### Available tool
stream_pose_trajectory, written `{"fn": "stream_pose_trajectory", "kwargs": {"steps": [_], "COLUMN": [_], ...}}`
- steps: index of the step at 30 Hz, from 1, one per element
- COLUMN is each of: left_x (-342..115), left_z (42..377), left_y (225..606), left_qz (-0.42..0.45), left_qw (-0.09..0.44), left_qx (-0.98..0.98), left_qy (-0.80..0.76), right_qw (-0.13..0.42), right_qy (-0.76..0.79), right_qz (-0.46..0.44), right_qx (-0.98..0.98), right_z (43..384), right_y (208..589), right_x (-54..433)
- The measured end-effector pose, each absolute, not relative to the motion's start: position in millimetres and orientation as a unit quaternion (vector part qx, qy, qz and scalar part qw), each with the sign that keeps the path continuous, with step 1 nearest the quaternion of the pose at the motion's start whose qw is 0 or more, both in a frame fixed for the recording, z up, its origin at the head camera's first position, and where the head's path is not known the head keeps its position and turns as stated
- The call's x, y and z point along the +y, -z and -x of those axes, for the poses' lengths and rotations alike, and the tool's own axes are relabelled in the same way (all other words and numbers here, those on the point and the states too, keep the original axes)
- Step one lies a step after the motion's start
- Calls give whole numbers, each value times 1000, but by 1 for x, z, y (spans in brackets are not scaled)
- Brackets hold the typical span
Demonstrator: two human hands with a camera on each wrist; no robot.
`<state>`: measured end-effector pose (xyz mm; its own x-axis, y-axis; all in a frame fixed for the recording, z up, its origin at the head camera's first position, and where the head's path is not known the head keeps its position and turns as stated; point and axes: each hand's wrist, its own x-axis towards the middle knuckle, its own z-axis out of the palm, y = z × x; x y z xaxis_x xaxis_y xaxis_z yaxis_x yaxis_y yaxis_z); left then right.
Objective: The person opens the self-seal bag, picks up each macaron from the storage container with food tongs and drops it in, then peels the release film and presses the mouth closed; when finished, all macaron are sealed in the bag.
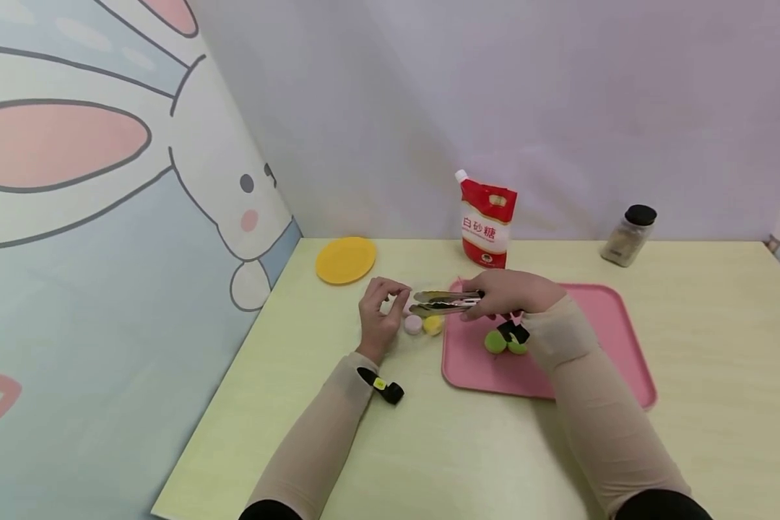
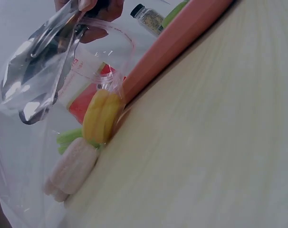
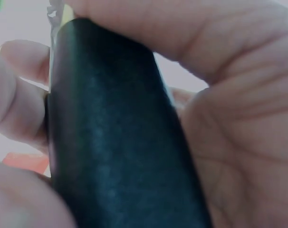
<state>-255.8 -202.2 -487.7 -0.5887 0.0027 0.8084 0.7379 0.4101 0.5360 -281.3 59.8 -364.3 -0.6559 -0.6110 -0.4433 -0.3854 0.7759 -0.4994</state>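
Note:
My left hand (image 1: 380, 318) pinches the edge of a clear zip bag (image 2: 120, 35), thumb against fingertips. Inside the bag lie a pale pink macaron (image 2: 75, 164) and a yellow macaron (image 2: 102, 116), with something green (image 2: 68, 137) behind them. My right hand (image 1: 510, 292) grips metal tongs (image 1: 445, 302) by their black handle (image 3: 115, 123). The tong tips point left at the bag; in the left wrist view they show through its clear film. Two green macarons (image 1: 495, 341) sit on the pink tray (image 1: 481, 375), below my right wrist.
A yellow plate (image 1: 346, 261) lies at the back left. At the back stands a red and white sugar pouch (image 1: 487, 224). A jar with a black lid (image 1: 629, 235) is at the back right. My right forearm crosses over the tray.

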Motion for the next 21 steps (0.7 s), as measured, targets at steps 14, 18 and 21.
{"fn": "stream_pose_trajectory", "kwargs": {"steps": [14,18,21], "left_x": [-201,-201,-203], "left_z": [256,256,256], "left_y": [489,489,489], "left_qz": [256,253,252], "left_qw": [389,381,382], "left_qx": [-744,-748,-748], "left_qy": [479,480,481], "right_qw": [308,305,286], "right_qy": [192,191,176], "right_qz": [272,272,280], "right_qx": [891,892,899], "right_z": [281,280,280], "right_y": [366,364,360], "right_x": [64,65,65]}}
